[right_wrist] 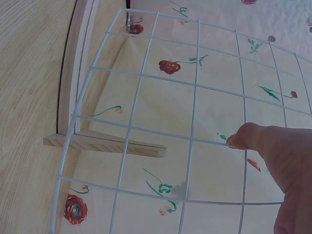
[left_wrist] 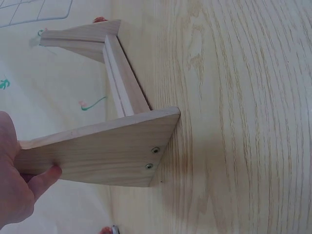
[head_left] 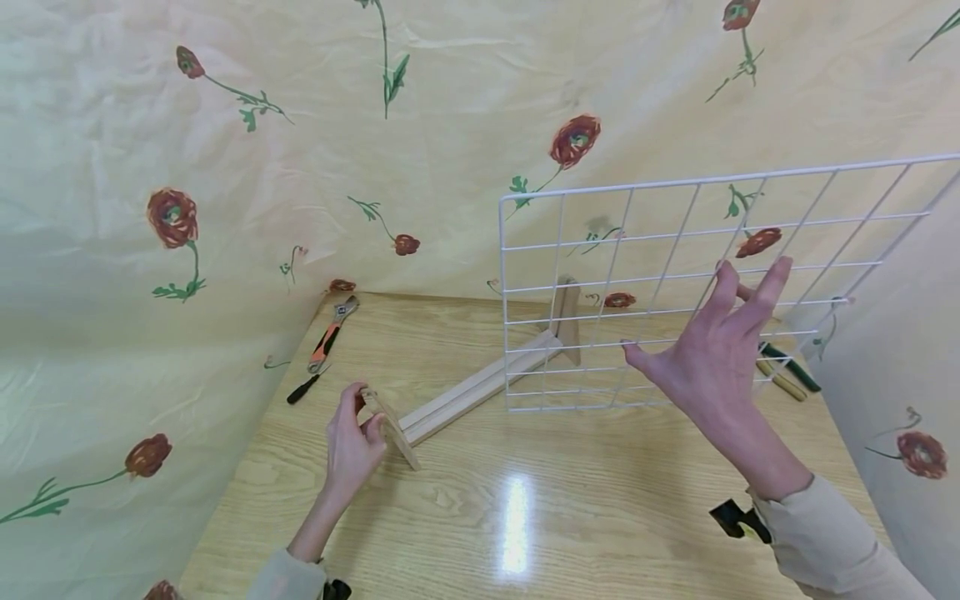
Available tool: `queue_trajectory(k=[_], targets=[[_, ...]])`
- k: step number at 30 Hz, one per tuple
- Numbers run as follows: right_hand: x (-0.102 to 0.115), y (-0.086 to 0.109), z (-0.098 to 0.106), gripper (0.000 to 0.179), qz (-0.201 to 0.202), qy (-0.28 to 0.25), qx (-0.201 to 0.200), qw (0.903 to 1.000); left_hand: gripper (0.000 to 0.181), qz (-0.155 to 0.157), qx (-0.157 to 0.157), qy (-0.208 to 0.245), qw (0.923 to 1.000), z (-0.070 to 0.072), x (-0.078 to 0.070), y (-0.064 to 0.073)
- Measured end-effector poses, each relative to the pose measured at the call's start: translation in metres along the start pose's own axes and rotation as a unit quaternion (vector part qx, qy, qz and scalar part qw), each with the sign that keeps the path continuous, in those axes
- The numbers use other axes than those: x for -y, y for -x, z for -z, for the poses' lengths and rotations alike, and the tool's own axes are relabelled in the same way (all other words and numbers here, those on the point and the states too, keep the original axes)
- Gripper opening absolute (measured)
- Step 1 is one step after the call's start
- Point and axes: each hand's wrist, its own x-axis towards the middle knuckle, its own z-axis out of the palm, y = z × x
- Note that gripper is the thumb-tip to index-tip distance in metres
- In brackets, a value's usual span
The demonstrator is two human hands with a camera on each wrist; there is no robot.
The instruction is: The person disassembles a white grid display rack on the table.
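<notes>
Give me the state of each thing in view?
Wooden frame: assembled, standing on the table.
Two screws: set in the frame's near end.
Wire grid: tilted, held.
Left hand: pinching the frame's near end.
Right hand: holding the grid.
Adjustable wrench: lying, jaw opening unclear.
Black-handled tool: lying untouched.
Green-handled tool: lying untouched.

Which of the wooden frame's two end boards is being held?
The near-left board, pinched by the left hand; the far board, seen through the white wire grid, has no hand on it.
</notes>
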Motion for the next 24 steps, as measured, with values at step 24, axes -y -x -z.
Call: queue_trajectory(k=[24], targets=[[-0.0013,0.0000,0.0014,0.128,-0.007,0.001,0.011,0.9999,0.051,0.027,-0.013,-0.014,0.9995,0.0006,-0.0067,0.0085]])
